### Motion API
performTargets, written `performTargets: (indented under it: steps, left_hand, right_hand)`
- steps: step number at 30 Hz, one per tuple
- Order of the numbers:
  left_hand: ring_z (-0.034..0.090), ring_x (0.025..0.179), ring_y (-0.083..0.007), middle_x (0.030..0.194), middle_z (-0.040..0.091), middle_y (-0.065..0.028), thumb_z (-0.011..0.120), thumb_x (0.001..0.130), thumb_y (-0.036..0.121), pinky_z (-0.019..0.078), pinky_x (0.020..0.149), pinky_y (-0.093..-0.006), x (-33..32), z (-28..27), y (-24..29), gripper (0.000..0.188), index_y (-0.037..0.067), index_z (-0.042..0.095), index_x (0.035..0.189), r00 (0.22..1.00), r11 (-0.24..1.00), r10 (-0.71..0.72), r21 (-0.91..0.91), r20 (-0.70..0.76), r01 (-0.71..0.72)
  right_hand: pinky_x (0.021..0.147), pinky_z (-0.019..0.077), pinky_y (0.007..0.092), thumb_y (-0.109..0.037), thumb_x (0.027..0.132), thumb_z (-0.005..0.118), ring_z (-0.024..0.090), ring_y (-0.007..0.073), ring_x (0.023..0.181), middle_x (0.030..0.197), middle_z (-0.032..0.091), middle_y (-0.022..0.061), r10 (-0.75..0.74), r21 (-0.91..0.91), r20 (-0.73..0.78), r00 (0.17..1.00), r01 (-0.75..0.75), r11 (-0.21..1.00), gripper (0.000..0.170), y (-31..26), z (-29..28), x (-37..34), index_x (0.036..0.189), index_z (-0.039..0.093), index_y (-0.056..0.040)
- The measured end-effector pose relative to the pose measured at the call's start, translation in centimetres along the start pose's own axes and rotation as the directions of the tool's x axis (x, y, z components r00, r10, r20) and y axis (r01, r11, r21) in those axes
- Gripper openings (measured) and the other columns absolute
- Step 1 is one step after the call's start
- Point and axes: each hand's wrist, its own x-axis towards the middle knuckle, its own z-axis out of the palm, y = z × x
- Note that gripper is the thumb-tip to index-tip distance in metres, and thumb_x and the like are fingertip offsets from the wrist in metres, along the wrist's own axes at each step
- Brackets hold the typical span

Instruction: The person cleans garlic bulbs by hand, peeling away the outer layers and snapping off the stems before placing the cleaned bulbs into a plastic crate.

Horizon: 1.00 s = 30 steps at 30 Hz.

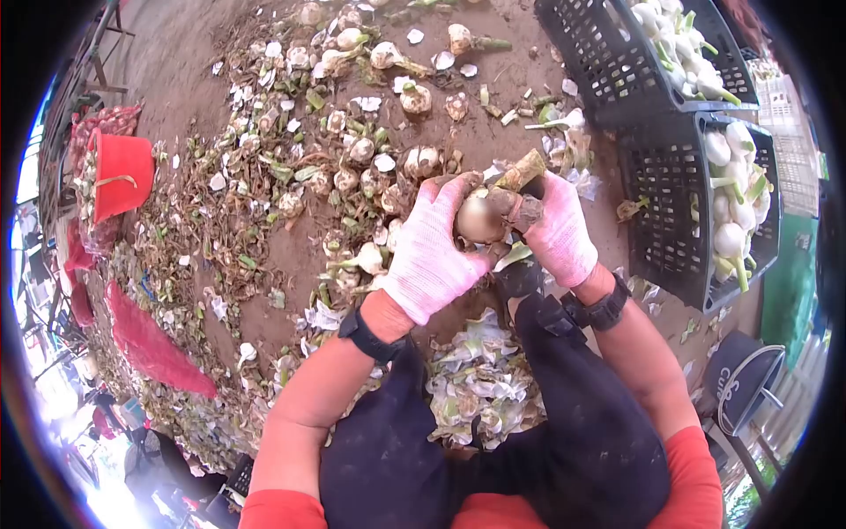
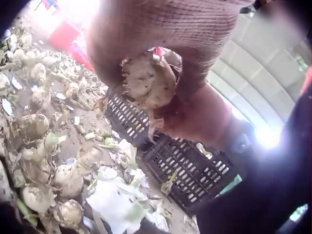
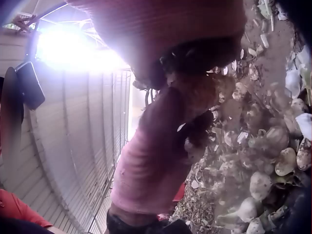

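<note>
Both hands, in pale pink knitted gloves with soiled fingertips, meet around one garlic bulb [image 1: 478,220] above the person's knees in the head view. My left hand [image 1: 432,251] grips the bulb from the left, its fingers curled over the top and the thumb below. From the right, my right hand [image 1: 561,234] holds the bulb with dirt-darkened fingers across it. A thick cut stem [image 1: 525,169] sticks out at the upper right. In the left wrist view the pale root face of the garlic bulb [image 2: 144,83] shows between the hands. Shadow hides the right palm.
Untrimmed garlic bulbs [image 1: 388,57] and scraps cover the soil ahead and left. Two black crates [image 1: 652,185] of cleaned garlic [image 1: 731,238] stand at right. Peelings [image 1: 485,379] pile between the legs. A red bucket [image 1: 123,176] and red mesh sack [image 1: 154,344] lie far left.
</note>
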Motion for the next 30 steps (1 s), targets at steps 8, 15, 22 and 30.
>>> performTargets:
  steps: [8,15,22,30]
  left_hand:
    - [0.063,0.093,-0.0315,0.103,0.060,-0.0147,0.086,0.057,0.019,0.0535,0.081,-0.0371,-2.0,-0.9,-0.1,0.070,0.006,0.060,0.120,0.997,0.992,-0.079,0.104,0.014,0.077]
    - [0.063,0.103,-0.0196,0.115,0.063,-0.0114,0.082,0.063,0.016,0.0530,0.084,-0.0323,-1.5,-1.1,-2.1,0.068,0.001,0.056,0.124,0.975,0.946,-0.102,-0.283,0.198,0.157]
    - [0.065,0.096,-0.0260,0.118,0.062,-0.0140,0.056,0.086,0.063,0.0548,0.080,-0.0414,-3.2,-0.6,-3.6,0.079,0.001,0.044,0.135,0.796,-0.336,0.143,-0.727,0.589,0.599]
    - [0.061,0.101,-0.0139,0.115,0.061,-0.0087,0.082,0.073,0.019,0.0507,0.087,-0.0281,-2.7,-0.6,0.2,0.075,-0.002,0.044,0.134,0.879,0.480,-0.417,-0.766,0.230,0.428]
  right_hand:
    - [0.072,0.0514,0.0302,-0.009,0.085,0.066,0.062,0.0115,0.079,0.085,0.070,0.0099,-0.014,-0.126,0.101,0.995,0.027,0.992,0.020,0.5,0.0,-1.2,0.101,0.065,0.0037]
    - [0.073,0.0513,0.0311,-0.008,0.086,0.065,0.062,0.0121,0.078,0.085,0.070,0.0104,-0.017,-0.168,0.140,0.990,0.041,0.985,0.020,0.0,-1.3,-1.5,0.101,0.066,0.0041]
    - [0.067,0.0486,0.0240,-0.013,0.090,0.064,0.061,0.0074,0.077,0.093,0.067,0.0010,-0.520,-0.579,0.335,0.786,0.607,0.544,0.026,2.4,-2.4,-2.0,0.113,0.062,-0.0011]
    - [0.069,0.0490,0.0232,-0.008,0.093,0.058,0.061,0.0078,0.080,0.092,0.067,0.0011,0.295,0.274,0.179,0.938,-0.336,0.901,0.020,0.3,-0.6,-2.0,0.112,0.062,-0.0016]
